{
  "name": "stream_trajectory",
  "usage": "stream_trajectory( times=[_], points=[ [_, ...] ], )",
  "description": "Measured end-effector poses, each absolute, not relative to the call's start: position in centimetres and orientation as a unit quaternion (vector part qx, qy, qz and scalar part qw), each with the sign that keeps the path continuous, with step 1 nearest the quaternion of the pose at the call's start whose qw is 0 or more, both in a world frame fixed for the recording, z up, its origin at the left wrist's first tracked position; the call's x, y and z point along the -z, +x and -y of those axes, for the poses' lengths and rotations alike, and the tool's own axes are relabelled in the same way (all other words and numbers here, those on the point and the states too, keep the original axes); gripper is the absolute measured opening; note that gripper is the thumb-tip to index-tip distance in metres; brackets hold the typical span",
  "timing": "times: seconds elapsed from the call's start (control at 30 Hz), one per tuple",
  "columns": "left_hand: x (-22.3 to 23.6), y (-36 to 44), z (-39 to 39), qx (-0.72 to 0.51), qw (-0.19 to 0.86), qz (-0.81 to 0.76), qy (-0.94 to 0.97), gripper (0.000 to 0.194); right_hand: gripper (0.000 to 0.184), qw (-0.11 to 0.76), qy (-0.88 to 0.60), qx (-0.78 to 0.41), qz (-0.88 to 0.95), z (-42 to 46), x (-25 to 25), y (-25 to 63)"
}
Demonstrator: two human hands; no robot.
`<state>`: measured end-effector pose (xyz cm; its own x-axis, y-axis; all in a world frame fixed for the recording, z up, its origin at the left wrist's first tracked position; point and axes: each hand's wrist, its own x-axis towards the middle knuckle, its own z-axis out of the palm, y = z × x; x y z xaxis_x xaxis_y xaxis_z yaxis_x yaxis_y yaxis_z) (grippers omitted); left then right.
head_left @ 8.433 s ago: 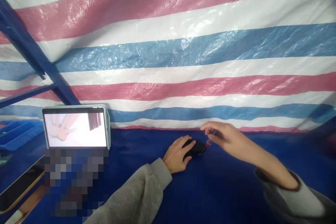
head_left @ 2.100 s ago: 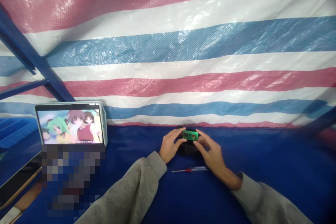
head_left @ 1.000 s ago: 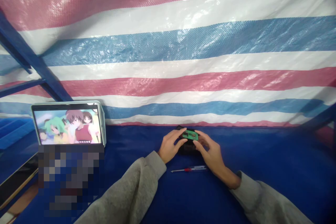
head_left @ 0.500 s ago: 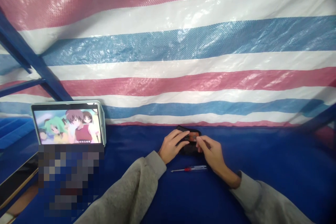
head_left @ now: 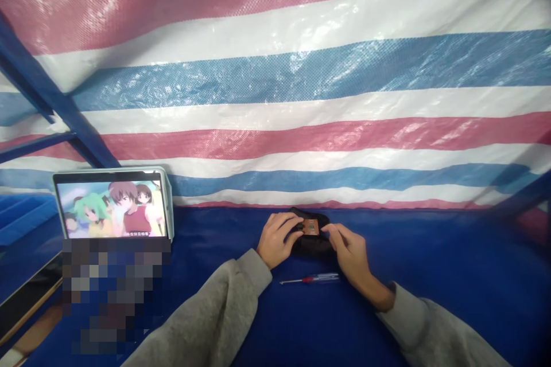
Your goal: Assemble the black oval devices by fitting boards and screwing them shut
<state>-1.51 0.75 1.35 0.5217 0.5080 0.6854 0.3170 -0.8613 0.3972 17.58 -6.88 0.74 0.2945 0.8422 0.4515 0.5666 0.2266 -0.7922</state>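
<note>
A striped plastic sheet [head_left: 275,71] hangs behind the blue work surface [head_left: 301,327], where a black casing [head_left: 313,248] lies. Over it, the left hand [head_left: 276,239] pinches a brown circuit board [head_left: 310,227]; whether the right hand [head_left: 351,248], just beside, grips anything cannot be told.

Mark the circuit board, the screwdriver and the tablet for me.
Circuit board [head_left: 310,227], head view: middle of its brown face.
Screwdriver [head_left: 308,279], head view: its red section.
Tablet [head_left: 112,208], head view: middle of its lit screen.
</note>
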Motion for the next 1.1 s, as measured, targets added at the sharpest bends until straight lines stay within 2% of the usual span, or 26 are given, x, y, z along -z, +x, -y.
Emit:
stream_trajectory(
  times=[0.3, 0.8, 1.1],
  points=[
    [-1.04, -1.35, -0.87, -0.311, 0.075, -0.222, 0.921, 0.018, 0.037, 0.526, -0.605, -0.138, 0.582, 6.81, -0.41, 17.74],
    [-0.73, -1.51, -0.90, -0.303, 0.080, -0.223, 0.923, 0.017, 0.037, 0.522, -0.602, -0.128, 0.590, 6.83, -0.82, 17.59],
    [-1.34, -1.50, -0.44, -0.320, 0.049, -0.208, 0.923, 0.017, 0.037, 0.520, -0.599, -0.127, 0.596, 6.93, -0.99, 17.52]
  ],
)
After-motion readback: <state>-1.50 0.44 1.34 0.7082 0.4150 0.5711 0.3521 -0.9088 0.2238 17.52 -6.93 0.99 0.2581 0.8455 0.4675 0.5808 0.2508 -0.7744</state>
